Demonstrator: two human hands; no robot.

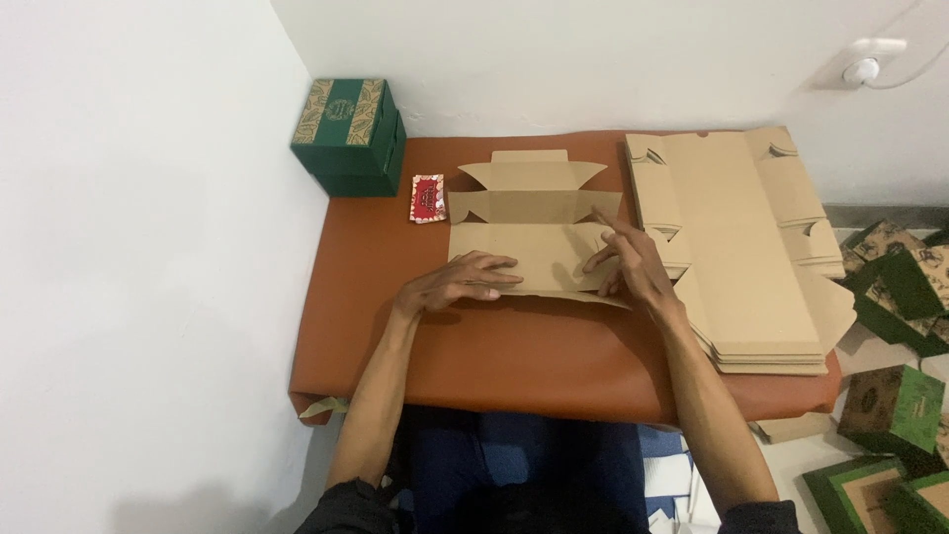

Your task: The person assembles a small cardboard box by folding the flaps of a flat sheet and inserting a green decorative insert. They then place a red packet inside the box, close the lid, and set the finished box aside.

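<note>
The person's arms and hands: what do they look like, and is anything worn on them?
Both forearms are bare, slim and long. Dark sleeves show only at the bottom edge of the view, pushed up near the elbows. The left hand and the right hand wear no gloves; no rings, watch or bracelets can be seen. Blue trousers show below, between the arms.

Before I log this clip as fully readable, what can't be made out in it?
Head view only:
- Cardboard blank: near edge partly covered by the left hand and right hand.
- Green boxes on the floor: cut off by the right edge.
- Small red packet: too small for detail.
</note>
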